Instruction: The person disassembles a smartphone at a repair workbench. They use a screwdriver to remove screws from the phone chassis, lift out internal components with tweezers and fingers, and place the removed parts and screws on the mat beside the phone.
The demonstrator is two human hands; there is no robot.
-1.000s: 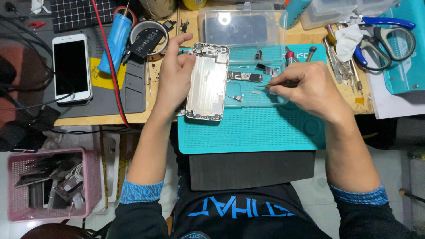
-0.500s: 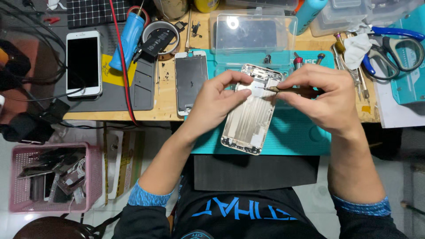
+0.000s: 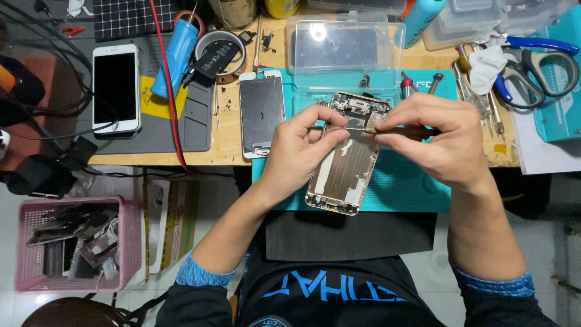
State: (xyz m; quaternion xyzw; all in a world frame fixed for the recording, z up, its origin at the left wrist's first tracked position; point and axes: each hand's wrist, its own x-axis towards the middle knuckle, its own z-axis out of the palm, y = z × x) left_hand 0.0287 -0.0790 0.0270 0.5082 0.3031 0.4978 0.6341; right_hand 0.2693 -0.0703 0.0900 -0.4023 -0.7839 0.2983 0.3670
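While the left hand (image 3: 302, 151) clamps the upper edge of an opened phone housing (image 3: 346, 156) tilted over the teal mat (image 3: 405, 181), the right hand (image 3: 439, 139) pinches a slim screwdriver (image 3: 396, 129), its tip on the housing's top part. Just left lies a detached screen panel (image 3: 261, 112) on the wooden table (image 3: 227, 142). A white phone (image 3: 116, 89) rests well apart, and a clear plastic box (image 3: 345, 45) sits behind.

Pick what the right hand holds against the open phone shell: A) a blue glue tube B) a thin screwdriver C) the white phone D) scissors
B: the right hand pinches a thin screwdriver, tip on the upper part of the open phone shell, which the left hand steadies over the teal mat.
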